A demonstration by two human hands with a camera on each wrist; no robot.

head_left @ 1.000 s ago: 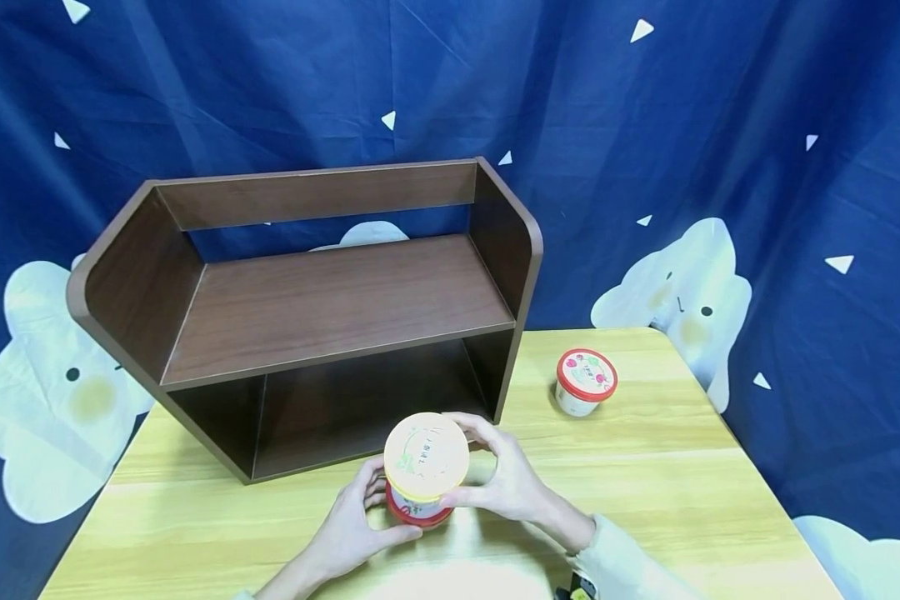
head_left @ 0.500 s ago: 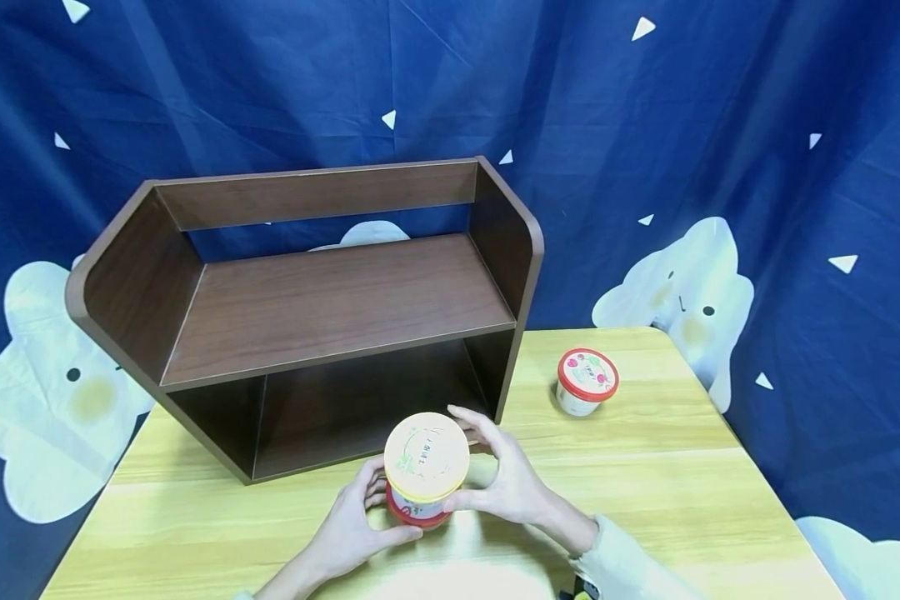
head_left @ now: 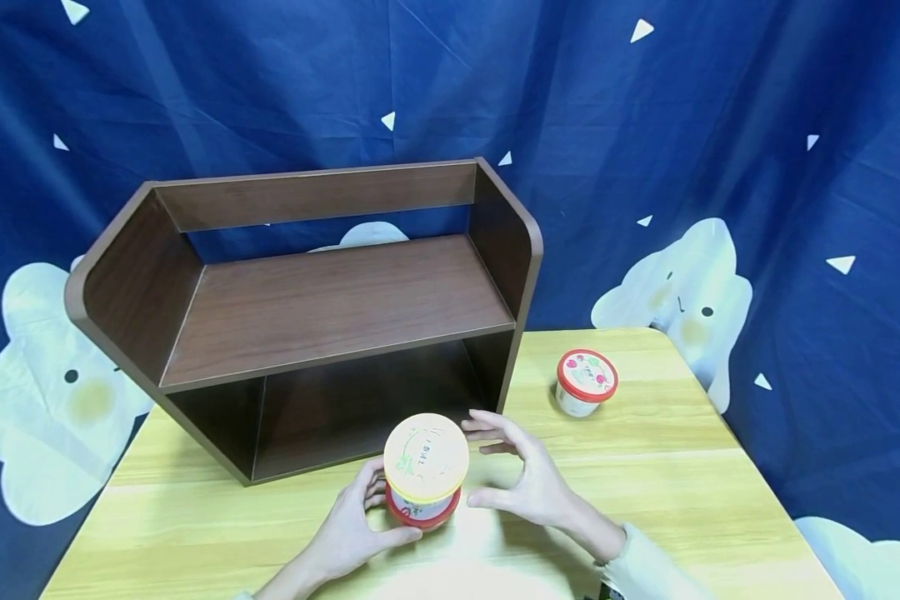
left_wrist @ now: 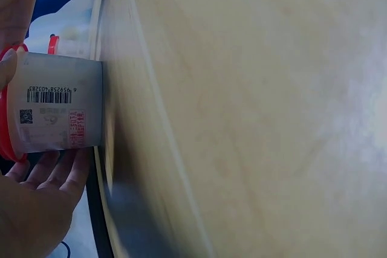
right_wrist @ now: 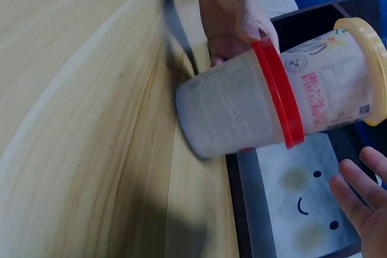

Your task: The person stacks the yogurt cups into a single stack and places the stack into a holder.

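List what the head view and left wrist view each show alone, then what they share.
Only the head view shows the round pale-yellow lid and the brown wooden shelf's upper board.

Only the left wrist view shows the black printed barcode on the stack's round white, red-lidded lower tub.

Both show that tub, the bare left hand gripping it, the bare right hand, the pale wooden table and the blue curtain.

My right hand (head_left: 532, 482) has come away from the upper, yellow-lidded cup (head_left: 425, 458): a second ago my thumb (head_left: 495, 498) lay against its side, and now the hand stands just clear of it. I have drawn it rightward, my pale sleeve (head_left: 651, 564) following, and the red lid (head_left: 424, 520) beneath shows its right edge, which my thumb had covered.
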